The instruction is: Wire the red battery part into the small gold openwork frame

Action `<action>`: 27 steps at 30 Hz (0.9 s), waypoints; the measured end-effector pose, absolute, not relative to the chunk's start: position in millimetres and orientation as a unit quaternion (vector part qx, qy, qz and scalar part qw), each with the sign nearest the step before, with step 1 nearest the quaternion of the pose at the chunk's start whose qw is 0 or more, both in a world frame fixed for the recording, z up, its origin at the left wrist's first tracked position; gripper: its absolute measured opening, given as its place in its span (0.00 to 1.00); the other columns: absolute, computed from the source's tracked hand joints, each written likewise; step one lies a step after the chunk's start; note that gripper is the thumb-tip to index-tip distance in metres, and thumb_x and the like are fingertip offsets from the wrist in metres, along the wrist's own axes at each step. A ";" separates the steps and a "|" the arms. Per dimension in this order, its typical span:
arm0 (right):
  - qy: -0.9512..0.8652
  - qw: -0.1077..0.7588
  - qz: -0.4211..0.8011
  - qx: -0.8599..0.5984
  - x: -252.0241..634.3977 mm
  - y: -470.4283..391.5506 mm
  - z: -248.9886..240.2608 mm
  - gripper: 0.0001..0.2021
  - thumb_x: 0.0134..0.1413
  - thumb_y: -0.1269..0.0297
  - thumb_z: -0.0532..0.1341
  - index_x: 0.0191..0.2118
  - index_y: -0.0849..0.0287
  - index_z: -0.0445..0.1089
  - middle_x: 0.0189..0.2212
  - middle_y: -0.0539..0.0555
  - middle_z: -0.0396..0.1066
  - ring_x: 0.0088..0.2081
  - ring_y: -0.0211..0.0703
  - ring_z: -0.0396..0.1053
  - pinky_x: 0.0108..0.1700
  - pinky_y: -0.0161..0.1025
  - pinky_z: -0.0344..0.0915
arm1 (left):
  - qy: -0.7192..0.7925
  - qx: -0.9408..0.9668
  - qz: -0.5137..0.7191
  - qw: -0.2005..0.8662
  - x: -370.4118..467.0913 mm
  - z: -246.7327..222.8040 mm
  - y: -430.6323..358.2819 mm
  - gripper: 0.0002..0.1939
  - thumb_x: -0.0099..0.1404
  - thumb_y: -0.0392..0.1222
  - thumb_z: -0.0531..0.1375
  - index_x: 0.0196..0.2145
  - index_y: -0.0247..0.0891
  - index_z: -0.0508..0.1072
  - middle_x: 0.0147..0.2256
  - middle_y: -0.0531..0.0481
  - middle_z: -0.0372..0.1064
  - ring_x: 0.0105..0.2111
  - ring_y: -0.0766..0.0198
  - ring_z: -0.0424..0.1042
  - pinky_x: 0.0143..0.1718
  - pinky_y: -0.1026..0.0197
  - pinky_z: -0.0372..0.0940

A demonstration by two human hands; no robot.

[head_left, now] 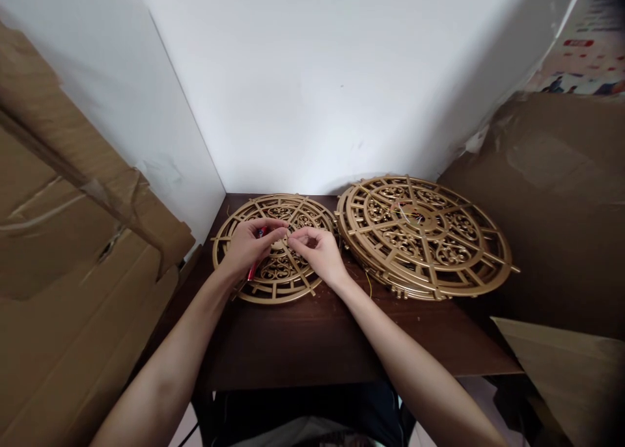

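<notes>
Both hands meet over the middle of a round gold lattice frame [275, 298] lying flat on the dark table. My left hand [251, 244] has its thumb and forefinger pinched near the centre, and a red-handled tool [252, 269] rests in its palm, reaching down toward the lattice. Close beside it on the right, my right hand [316, 248] is also pinched, thumb against fingertips. Whatever lies between the fingertips is too small to make out. A stack of similar gold lattice frames [452, 281] stands to the right, with thin wires [404, 214] at the top frame's centre.
The dark brown table [293, 343] backs onto a white wall [312, 95]. Large cardboard pieces [73, 265] stand at the left, and a cardboard box [561, 206] stands at the right. A thin yellow wire [370, 284] lies between the frames.
</notes>
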State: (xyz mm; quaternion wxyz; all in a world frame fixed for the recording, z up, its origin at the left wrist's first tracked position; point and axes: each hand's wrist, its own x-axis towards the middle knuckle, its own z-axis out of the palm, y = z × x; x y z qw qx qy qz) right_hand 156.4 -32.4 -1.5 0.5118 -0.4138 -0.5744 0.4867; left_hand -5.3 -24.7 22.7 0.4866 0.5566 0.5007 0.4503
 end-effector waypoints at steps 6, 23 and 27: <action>-0.547 0.518 0.511 -0.414 154.5 -31.6 -2.8 0.10 0.44 0.57 0.66 0.28 0.59 0.73 0.19 0.47 0.66 0.21 0.34 0.58 0.26 0.34 0.55 | 0.476 0.562 0.447 0.508 -2.6 22.9 -26.1 0.14 0.52 0.46 0.69 0.32 0.35 0.76 0.25 0.54 0.67 0.15 0.79 0.52 0.13 0.71 0.46; -0.559 0.508 0.507 -0.415 156.8 -31.1 -1.3 0.09 0.42 0.59 0.68 0.29 0.59 0.78 0.20 0.48 0.71 0.22 0.36 0.63 0.28 0.35 0.60 | 0.482 0.539 0.480 0.497 -1.0 25.4 -26.7 0.15 0.53 0.49 0.68 0.31 0.35 0.72 0.17 0.59 0.57 0.12 0.77 0.52 0.12 0.70 0.44; -0.553 0.527 0.495 -0.414 155.8 -32.1 -1.5 0.10 0.44 0.58 0.67 0.31 0.59 0.78 0.22 0.50 0.73 0.24 0.37 0.65 0.29 0.36 0.60 | 0.498 0.563 0.466 0.468 2.7 24.3 -28.3 0.14 0.53 0.48 0.68 0.29 0.34 0.73 0.17 0.58 0.59 0.13 0.76 0.52 0.13 0.70 0.46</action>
